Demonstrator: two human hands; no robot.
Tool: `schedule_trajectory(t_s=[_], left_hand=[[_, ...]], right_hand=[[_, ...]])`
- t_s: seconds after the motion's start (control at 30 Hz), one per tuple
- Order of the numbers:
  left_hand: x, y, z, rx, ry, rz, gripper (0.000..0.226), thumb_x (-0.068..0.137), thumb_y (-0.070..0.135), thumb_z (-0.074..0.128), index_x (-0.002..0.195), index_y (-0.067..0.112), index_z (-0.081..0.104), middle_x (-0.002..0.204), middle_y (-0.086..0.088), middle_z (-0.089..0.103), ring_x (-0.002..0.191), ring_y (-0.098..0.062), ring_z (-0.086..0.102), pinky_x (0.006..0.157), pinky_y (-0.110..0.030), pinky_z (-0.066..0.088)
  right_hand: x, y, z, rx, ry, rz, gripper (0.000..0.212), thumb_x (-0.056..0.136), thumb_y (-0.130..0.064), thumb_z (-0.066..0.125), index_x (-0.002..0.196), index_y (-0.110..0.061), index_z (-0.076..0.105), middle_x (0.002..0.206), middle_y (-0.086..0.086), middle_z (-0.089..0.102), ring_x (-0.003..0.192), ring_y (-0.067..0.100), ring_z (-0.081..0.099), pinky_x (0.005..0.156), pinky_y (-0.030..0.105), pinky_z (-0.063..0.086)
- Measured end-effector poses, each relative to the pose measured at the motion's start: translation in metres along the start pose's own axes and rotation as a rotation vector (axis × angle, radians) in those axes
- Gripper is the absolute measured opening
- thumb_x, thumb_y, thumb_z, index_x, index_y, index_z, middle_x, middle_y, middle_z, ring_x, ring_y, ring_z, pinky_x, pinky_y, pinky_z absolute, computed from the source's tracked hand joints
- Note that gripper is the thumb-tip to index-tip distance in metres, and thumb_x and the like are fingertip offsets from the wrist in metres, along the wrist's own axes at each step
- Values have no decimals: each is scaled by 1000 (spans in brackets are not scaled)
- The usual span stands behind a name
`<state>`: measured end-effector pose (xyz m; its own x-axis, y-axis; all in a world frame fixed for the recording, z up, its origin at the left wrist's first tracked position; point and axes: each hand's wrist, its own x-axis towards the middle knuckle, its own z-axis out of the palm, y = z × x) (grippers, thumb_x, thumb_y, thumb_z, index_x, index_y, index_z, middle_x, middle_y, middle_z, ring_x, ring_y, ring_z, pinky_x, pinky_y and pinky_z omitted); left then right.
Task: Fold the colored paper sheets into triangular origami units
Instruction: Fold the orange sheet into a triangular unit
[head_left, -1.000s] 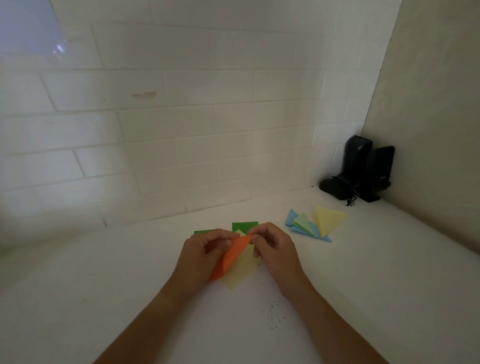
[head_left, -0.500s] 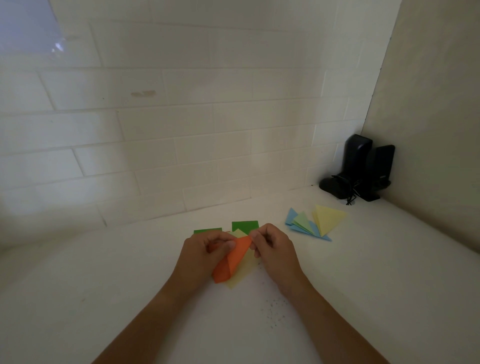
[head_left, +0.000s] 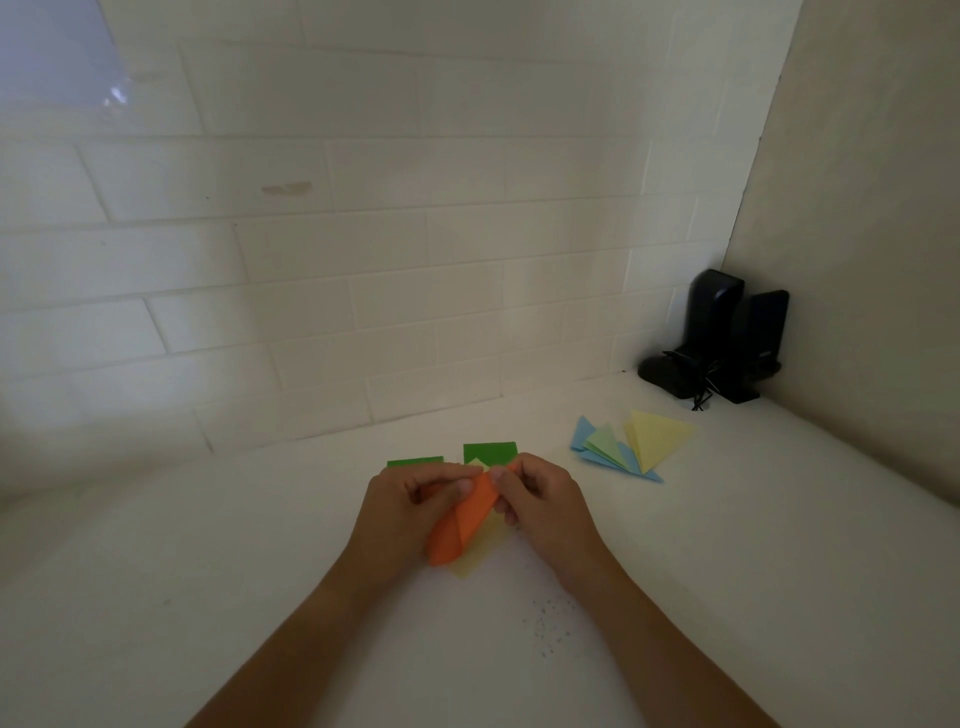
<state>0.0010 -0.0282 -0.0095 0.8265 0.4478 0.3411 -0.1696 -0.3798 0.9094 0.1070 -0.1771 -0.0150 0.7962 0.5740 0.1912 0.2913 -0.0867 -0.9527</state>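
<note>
With our left hand (head_left: 410, 506) and right hand (head_left: 545, 501) pinching the orange paper (head_left: 462, 522) above the sheets mid-bench, we should align its edges squarely before pressing the crease flat

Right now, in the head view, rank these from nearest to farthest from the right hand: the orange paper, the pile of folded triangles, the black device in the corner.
1. orange paper: pinched by the right hand, on its left side.
2. pile of folded triangles: on the counter, beyond and to the right.
3. black device: far right corner, against the wall.
</note>
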Motion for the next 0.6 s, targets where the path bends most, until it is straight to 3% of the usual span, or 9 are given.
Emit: schedule_trajectory(t_s=[0.13, 0.37, 0.47, 0.6], left_hand=[[1, 1, -1, 10, -9, -7, 24, 92, 7, 74, 100, 28, 82, 94, 14, 80, 91, 0, 73, 79, -11, 51], [1, -1, -3, 98, -15, 13, 22, 92, 5, 74, 104, 21, 83, 94, 14, 80, 93, -2, 73, 81, -10, 50], [1, -4, -5, 67, -7, 2, 22, 92, 7, 75, 103, 23, 83, 96, 10, 81, 94, -7, 75, 84, -22, 56], [1, -4, -7, -90, 14, -69, 21, 96, 5, 70, 107, 18, 82, 100, -1, 81, 99, -23, 77, 88, -47, 62]], right_hand=[[-1, 0, 0, -2, 3, -7, 29, 102, -30, 61, 81, -10, 65, 67, -2, 67, 60, 7, 56, 62, 25, 46], [-1, 0, 0, -19, 45, -41, 26, 101, -26, 63, 80, -11, 65, 65, -8, 65, 60, -1, 58, 61, 13, 44], [-1, -1, -1, -4, 44, -55, 26, 101, -27, 63, 81, -11, 65, 66, -9, 66, 62, 0, 59, 63, 14, 45], [-2, -3, 1, -49, -63, -73, 31, 102, -29, 62, 77, -11, 63, 63, -13, 62, 61, 1, 56, 62, 14, 42]])
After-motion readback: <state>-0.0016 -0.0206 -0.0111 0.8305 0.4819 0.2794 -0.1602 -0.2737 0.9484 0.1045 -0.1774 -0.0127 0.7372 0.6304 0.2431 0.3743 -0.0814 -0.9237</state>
